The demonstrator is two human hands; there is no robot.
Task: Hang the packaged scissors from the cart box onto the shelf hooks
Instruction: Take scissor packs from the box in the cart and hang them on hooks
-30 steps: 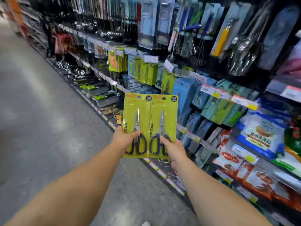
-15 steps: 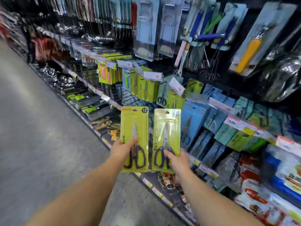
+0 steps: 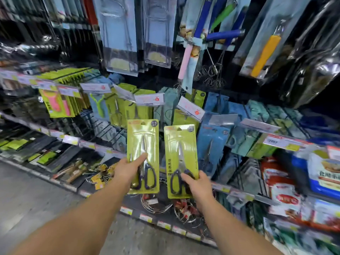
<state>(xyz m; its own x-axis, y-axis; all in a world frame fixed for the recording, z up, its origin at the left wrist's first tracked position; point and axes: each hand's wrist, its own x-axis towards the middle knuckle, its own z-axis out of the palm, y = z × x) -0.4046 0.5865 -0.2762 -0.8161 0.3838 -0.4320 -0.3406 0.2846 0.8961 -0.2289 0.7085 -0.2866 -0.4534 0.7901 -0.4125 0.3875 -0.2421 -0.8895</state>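
I hold two packaged scissors upright in front of the shelf, each on a yellow-green card with dark handles at the bottom. My left hand (image 3: 127, 169) grips the left scissors pack (image 3: 142, 140) by its lower left edge. My right hand (image 3: 197, 184) grips the right scissors pack (image 3: 181, 146) at its lower right corner. The two packs are apart, with a gap between them. Behind them hang rows of matching yellow-green scissors packs (image 3: 128, 109) on shelf hooks with white price tags (image 3: 149, 99). The cart box is out of sight.
Blue packs (image 3: 215, 137) hang to the right, peelers (image 3: 55, 103) to the left, whisks and utensils (image 3: 211, 69) above. Wire items (image 3: 156, 205) lie on the bottom shelf. Bagged goods (image 3: 287, 192) fill the right. The aisle floor (image 3: 27, 199) runs along the left.
I have come closer to the shelf and turned right toward it. The two packs, held side by side touching a second ago, are now spread apart, and both are raised toward the hooks.
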